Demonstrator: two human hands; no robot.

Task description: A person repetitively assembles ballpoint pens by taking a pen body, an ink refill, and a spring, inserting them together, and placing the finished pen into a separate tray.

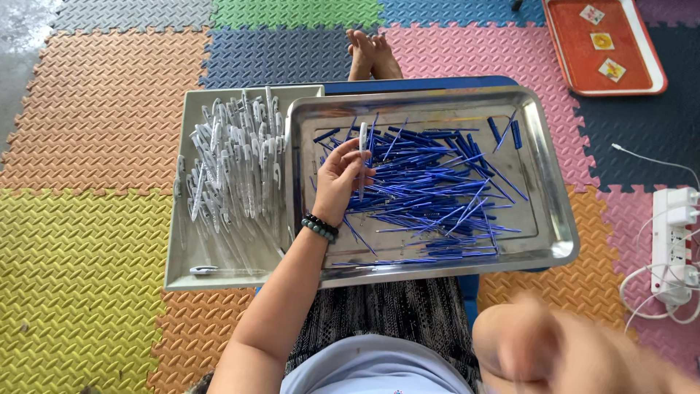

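My left hand [341, 177] hovers over the left side of a shiny metal tray [558, 219] and holds a white pen barrel [362, 146] upright between its fingers. A beaded bracelet sits on that wrist. The tray holds a heap of thin blue pen refills [437, 190] and a few blue caps [514, 133]. To its left a grey tray [182, 255] carries many white pen barrels [233, 164]. My right hand [539, 346] is a blur at the bottom right, close to the camera; whether it holds anything does not show.
Both trays rest on a small blue table over my lap. Colourful foam mats cover the floor. An orange tray [583, 51] with three small packets lies at the top right. A white power strip [674, 241] with cables lies at the right edge. My bare feet [370, 52] show beyond the table.
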